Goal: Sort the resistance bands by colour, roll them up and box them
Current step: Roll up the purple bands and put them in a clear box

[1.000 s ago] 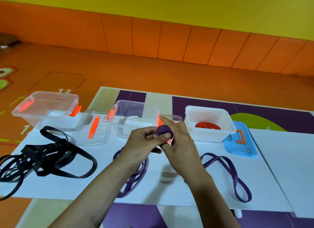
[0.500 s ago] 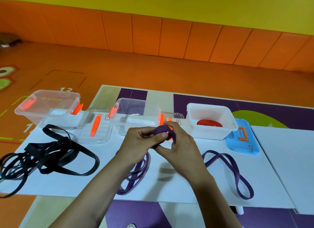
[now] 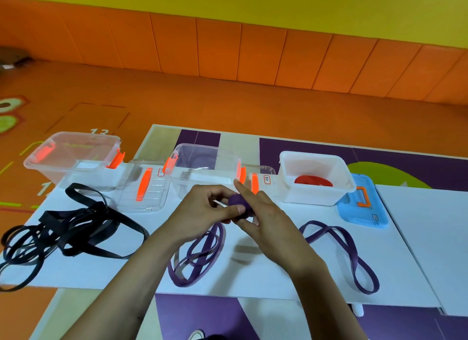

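A purple resistance band, rolled into a tight coil (image 3: 239, 203), sits between my two hands above the white table. My left hand (image 3: 202, 210) pinches it with thumb and fingers; my right hand (image 3: 263, 213) cups it from the right with the index finger raised. More purple bands (image 3: 200, 253) lie loose below my hands, and another purple loop (image 3: 339, 248) lies to the right. A tangle of black bands (image 3: 68, 228) lies at the left. A clear box (image 3: 205, 167) stands just behind my hands. The white box (image 3: 316, 180) holds a rolled red band (image 3: 312, 181).
A second clear box (image 3: 73, 157) stands at the far left, with a clear lid (image 3: 144, 190) beside it. A blue lid with an orange handle (image 3: 362, 205) lies right of the white box. The white table (image 3: 278, 276) ends near the front; orange floor lies beyond.
The loose tail of the purple band has been wound in, so the coil is tighter and rounder. Both hands stay in about the same place.
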